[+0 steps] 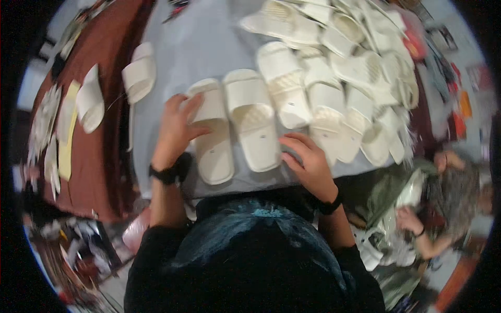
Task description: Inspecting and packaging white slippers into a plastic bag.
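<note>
Fingers of the left hand (175,130) lie spread on one white slipper (215,136); the right hand (308,161), loosely curled, touches its neighbour (255,125). Both sit side by side on the worktop (203,47); many slippers (355,57) behind look unsorted.

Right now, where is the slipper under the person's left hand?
In the head view, that white slipper lies left of centre on the grey table, under the left hand, beside another white slipper.

On the grey tabletop (198,47) the left hand (175,130) rests its fingers on a cream slide sandal (215,148), the right hand (308,159) lies at the heel edge of its neighbouring sandal (253,120), and a heap of similar sandals (344,62) spreads to the right, another person's hand (408,219) showing lower right.
</note>
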A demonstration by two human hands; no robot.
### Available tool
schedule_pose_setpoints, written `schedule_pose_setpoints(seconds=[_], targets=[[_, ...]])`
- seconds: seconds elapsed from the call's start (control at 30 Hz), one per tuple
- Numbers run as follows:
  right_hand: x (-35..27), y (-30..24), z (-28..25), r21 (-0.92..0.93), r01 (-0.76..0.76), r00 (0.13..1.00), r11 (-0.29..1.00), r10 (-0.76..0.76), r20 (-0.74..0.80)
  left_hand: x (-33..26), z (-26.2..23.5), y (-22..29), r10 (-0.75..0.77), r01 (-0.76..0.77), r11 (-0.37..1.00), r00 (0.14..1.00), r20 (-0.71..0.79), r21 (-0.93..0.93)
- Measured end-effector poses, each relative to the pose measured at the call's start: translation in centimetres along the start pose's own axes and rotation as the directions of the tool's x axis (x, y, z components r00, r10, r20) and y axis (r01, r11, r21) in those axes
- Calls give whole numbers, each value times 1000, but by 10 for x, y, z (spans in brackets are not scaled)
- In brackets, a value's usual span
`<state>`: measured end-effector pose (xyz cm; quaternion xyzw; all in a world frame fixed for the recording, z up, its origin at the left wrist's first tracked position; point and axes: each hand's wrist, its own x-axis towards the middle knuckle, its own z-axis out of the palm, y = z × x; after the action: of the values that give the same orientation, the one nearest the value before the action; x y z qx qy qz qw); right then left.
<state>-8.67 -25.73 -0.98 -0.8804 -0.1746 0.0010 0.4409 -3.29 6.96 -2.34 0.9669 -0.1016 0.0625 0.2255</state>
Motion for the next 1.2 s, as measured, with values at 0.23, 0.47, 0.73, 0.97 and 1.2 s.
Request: schedule_pose_setpoints(seconds=[0.23,0.47,0.73,0.97,1.2], targets=[[-28,7,-34,174,-96,960,980,137,-244,19,-17,43,241,-239,969,970,-26,62],[-74,73,-95,124,-347,544,930,307,-781,49,27,41,387,-387,922,921,38,4],[-170,187,-175,366,-432,92,825,443,-892,55,22,50,320,-318,946,947,27,-54],[-185,233,-207,7,-851,159,525,270,-950,53,20,51,310,-308,950,951,16,-50],[-194,225,-212,-230,-899,314,372,184,-931,51,21,51,308,-308,951,951,17,-40]])
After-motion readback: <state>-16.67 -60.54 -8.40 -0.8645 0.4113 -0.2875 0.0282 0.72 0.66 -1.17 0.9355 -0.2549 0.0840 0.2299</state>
